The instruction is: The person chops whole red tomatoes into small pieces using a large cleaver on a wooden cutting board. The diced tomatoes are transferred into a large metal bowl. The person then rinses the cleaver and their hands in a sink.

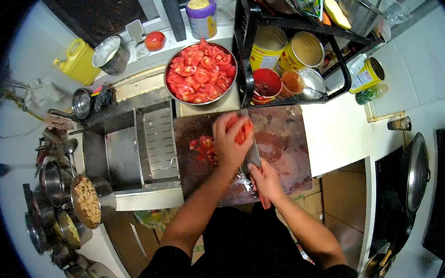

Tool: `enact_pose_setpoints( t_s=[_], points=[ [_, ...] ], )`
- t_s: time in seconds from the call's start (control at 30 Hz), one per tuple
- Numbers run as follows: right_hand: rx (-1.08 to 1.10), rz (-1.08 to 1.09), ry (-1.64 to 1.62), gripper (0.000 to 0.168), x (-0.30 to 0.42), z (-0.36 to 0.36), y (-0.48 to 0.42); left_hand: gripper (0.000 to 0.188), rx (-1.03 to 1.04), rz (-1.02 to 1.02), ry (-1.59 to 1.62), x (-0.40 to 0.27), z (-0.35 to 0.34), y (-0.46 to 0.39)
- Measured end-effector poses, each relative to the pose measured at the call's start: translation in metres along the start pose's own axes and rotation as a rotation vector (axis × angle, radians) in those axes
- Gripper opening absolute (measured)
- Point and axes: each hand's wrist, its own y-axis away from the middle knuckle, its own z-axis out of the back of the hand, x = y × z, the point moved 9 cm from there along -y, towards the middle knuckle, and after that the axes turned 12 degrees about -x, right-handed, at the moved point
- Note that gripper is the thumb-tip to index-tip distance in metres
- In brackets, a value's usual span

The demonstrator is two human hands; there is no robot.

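Observation:
My right hand (265, 179) grips the red handle of a wide-bladed kitchen knife (253, 154) over a dark, wet cutting board (281, 134). Pieces of cut tomato (241, 131) lie against the upper part of the blade, under the curled fingers of my left hand (231, 142), which is closed over them. The hand is blurred and hides part of them. Left of it on the board sits a small heap of tomato scraps (204, 148). Just behind the board stands a steel bowl (236, 79) piled high with tomato chunks (201, 73).
A steel sink (122, 156) adjoins the board on the left. At the back right stands a black rack (244, 55) with tins and seasoning containers. A whole tomato (155, 41) rests on the sill. Several pots (53, 183) crowd the far left; a lidded wok (417, 174) is at right.

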Motion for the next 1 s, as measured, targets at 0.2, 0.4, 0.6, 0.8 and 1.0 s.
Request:
enact_pose_setpoints(
  t_s=[0.2, 0.4, 0.6, 0.8, 1.0],
  points=[
    [-0.087, 0.199, 0.079, 0.028, 0.12, -0.029, -0.066, 0.044, -0.082, -0.18, 0.013, 0.015, -0.001, -0.164],
    [-0.176, 0.112, 0.084, 0.025, 0.048, 0.019, -0.042, 0.037, -0.067, -0.07, 0.081, 0.044, 0.034, -0.16],
    [-0.066, -0.053, 0.174, 0.024, -0.067, 0.06, -0.001, 0.049, 0.068, 0.142, -0.182, 0.113, 0.071, 0.016],
    [-0.088, -0.074, 0.216, 0.029, -0.069, 0.036, -0.02, 0.075, 0.133, 0.172, -0.328, 0.099, 0.042, 0.066],
    [-0.021, 0.192, 0.484, 0.028, -0.044, -0.021, -0.04, 0.065, 0.014, 0.203, -0.271, 0.086, 0.023, 0.064]
  ],
)
